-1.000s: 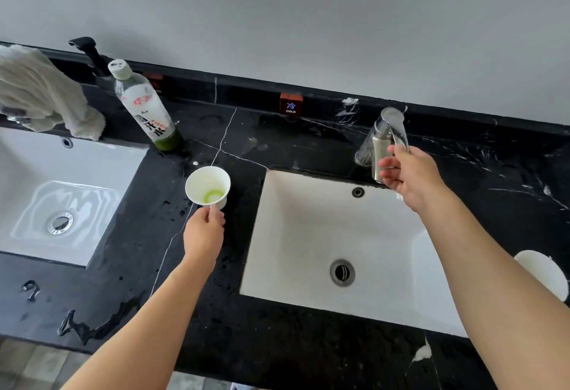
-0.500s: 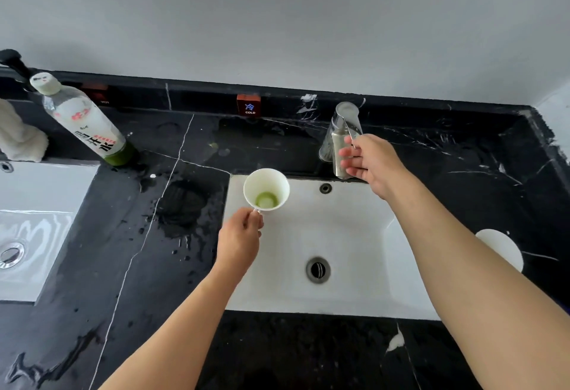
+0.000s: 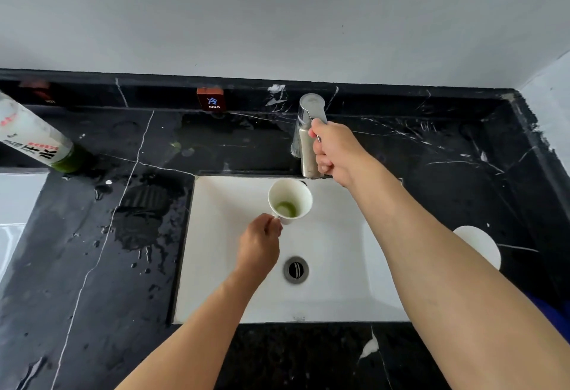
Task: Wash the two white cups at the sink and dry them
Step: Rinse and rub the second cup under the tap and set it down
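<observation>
The left hand [image 3: 258,246] held a white cup [image 3: 290,201] by its handle, with the fingers pinched tight around it. The cup was up in the air over the white sink [image 3: 216,266], just under the end of the silver tap [image 3: 308,139]. It was tipped a little toward the camera, so the inside showed — there was a bit of green stuff at the bottom.

The right hand [image 3: 334,150] was on the tap, with its fingers curled around the tap's handle. No water could be seen coming out.

The second white cup [image 3: 481,244] sat on the black counter [image 3: 92,266] to the right of the sink, partly hidden behind the right arm.

The counter was wet, with drops and a puddle left of the sink. A bottle [image 3: 34,139] with a white label and green at the bottom stood at the far left. A small red tag [image 3: 210,99] on the back ledge said COLD. The drain [image 3: 296,269] was in the middle of the sink — round and gray.
</observation>
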